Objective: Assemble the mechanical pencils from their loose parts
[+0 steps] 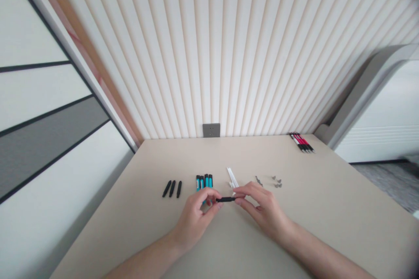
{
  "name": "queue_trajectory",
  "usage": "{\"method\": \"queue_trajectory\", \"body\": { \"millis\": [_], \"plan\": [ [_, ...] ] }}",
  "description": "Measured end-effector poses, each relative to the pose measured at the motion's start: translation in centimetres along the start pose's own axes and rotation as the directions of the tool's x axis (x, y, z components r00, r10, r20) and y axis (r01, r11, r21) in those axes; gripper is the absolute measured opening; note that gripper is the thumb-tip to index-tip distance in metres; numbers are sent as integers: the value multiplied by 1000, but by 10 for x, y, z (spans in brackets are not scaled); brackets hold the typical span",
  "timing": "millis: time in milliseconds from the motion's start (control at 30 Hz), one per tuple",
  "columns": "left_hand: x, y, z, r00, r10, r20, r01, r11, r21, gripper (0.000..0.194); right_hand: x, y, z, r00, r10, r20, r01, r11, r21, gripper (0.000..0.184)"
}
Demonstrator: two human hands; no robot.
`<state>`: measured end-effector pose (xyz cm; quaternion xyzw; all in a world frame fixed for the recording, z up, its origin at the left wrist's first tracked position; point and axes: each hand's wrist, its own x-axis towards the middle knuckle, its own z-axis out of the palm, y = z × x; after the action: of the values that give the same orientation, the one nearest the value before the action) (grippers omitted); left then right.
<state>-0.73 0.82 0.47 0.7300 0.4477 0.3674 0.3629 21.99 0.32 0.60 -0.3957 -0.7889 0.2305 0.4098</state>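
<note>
A slim black pen barrel piece (225,199) is held level just above the table, one end towards each hand. My left hand (196,214) pinches its left end between thumb and fingers. On the right end, the thumb and fingertips of my right hand (263,210) are closed. Behind my left hand lie several teal-and-black pen barrels (207,181), their near ends partly covered by my fingers. White thin refill-like sticks (232,178) lie just beyond my right fingertips. To the left are three similar black barrel pieces (172,188).
Small grey springs (259,181) and several grey cone-shaped tips (277,182) lie right of the sticks. A row of red, white and black pens (301,143) sits at the table's (137,226) far right corner. A ribbed wall with a socket (211,130) borders the back.
</note>
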Motion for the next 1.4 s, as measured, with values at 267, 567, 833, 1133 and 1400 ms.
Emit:
{"method": "queue_trajectory", "body": {
  "millis": [267, 567, 833, 1133, 1400],
  "plan": [
    [-4, 4, 4, 985, 49, 166, -50, 999, 5, 14, -2, 0, 3, 993, -116, 2, 116, 992, 53, 23],
    [-1, 3, 0, 992, -31, 120, 53, 982, -183, 17, 11, 25, -1, 979, 199, 41, -172, 920, -352, 19],
    [-1, 1, 2, 997, 75, 6, -76, 996, 52, 10, 11, 28, 3, 941, 334, 58, -277, 857, -434, 18],
    [1, -17, -3, 953, 301, 10, -297, 931, 211, 15, 11, 28, -3, 896, 442, 30, -342, 733, -588, 25],
    [4, -11, -2, 965, 263, 7, -258, 942, 216, 10, 9, 28, -5, 893, 450, 12, -332, 677, -657, 24]
  ]
}}
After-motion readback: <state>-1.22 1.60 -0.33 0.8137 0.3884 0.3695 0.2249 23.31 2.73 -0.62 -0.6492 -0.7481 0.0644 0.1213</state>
